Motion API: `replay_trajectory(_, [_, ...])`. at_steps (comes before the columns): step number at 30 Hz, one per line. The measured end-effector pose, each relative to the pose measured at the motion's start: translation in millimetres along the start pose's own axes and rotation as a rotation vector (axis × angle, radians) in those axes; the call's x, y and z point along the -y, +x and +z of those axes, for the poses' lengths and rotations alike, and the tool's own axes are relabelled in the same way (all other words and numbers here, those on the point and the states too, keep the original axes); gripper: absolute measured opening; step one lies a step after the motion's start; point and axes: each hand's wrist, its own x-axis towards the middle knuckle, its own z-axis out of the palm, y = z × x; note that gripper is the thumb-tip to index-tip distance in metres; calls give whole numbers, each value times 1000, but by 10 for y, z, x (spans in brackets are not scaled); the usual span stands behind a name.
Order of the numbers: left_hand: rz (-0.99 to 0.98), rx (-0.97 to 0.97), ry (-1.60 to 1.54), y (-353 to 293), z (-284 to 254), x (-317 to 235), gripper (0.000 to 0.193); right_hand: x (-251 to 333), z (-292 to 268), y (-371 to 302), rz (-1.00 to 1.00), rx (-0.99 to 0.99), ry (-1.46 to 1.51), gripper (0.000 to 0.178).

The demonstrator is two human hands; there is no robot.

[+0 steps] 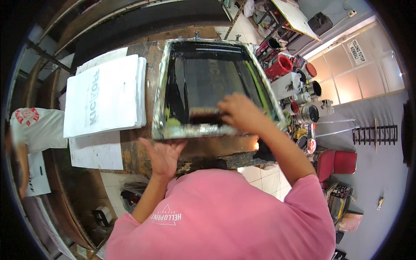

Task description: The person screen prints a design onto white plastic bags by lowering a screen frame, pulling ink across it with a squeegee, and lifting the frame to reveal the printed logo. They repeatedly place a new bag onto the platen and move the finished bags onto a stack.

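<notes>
Head view: I see a white sign (358, 51) with dark print on the window wall at upper right, and a stack of white printed sheets (105, 95) on the bench (138, 154) left of the screen frame (173, 86). Red and black paint cans (299, 93) crowd the frame's right side. Right hand (242, 113) grips the squeegee (207, 117) at the frame's near edge. Left hand (164, 155) is open, fingers spread, touching the frame's near rim from below.
</notes>
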Motion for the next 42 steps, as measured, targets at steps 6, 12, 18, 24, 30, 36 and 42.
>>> replay_trajectory(6, [-318,-227,220,168,-1042,526,119,-920,968,858,63,-250,72,40])
replay_trajectory(12, [-342,-454,282,191,-984,626,110,-1921,1185,2282,88,-344,-134,25])
replay_trajectory(18, [-300,-480,263,155,-931,732,107,-1866,1332,2270,112,-333,-138,34])
replay_trajectory(24, [-250,-399,268,128,-994,749,106,-788,1560,922,95,-223,-44,32])
replay_trajectory(30, [-289,-274,235,237,-1278,820,113,115,1723,-232,36,-273,4,47])
replay_trajectory(36, [-365,-398,96,365,-1304,925,122,85,1936,-256,149,-194,97,49])
replay_trajectory(42, [-397,-376,146,401,-1329,932,125,10,2226,-146,60,-244,-37,50])
